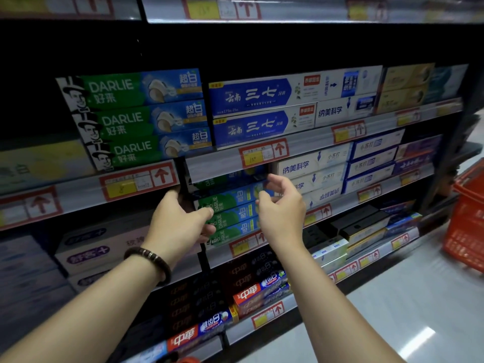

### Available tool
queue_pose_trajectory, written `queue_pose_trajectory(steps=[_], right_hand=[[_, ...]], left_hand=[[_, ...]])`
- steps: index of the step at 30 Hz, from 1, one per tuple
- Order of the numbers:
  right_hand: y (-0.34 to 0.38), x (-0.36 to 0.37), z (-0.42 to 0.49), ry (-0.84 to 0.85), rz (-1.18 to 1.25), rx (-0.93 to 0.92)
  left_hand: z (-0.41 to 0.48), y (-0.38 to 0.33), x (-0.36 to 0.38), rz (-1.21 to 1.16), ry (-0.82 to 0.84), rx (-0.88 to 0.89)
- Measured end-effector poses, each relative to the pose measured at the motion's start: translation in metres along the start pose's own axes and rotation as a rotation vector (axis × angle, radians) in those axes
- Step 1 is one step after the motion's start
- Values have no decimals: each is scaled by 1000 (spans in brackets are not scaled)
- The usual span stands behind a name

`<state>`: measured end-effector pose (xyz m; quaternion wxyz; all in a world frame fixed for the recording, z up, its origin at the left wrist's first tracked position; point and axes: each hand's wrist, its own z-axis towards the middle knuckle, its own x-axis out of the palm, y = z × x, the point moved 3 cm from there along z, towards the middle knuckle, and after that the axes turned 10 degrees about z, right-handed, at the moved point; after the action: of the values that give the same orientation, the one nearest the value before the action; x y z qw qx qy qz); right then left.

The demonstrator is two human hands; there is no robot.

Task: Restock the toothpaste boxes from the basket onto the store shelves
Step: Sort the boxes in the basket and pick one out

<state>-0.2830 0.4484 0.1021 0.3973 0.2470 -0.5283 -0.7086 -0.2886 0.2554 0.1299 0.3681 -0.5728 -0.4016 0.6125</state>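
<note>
Hands are positioned at the Darlie box stack (231,214): left hand (174,222) at left end, half-curled right hand (282,208) at right end; grip cannot be determined.

Green-blue toothpaste boxes (231,214) stacked flat on shelf (218,259); red basket (468,231) at right

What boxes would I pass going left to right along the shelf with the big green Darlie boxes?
Green Darlie boxes → blue boxes → white boxes → pale yellow boxes.
</note>
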Motion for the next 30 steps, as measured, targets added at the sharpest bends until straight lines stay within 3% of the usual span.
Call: queue_pose_trajectory(steps=[11, 17, 30], right_hand=[[15, -12, -35, 80, 41, 87], [30, -22, -64, 202, -45, 96], [70, -46, -124, 229, -62, 120]], left_hand=[[-49, 21, -33, 36, -118, 98], [-69, 19, -48, 12, -92, 101], [-131, 21, -79, 68, -4, 80]])
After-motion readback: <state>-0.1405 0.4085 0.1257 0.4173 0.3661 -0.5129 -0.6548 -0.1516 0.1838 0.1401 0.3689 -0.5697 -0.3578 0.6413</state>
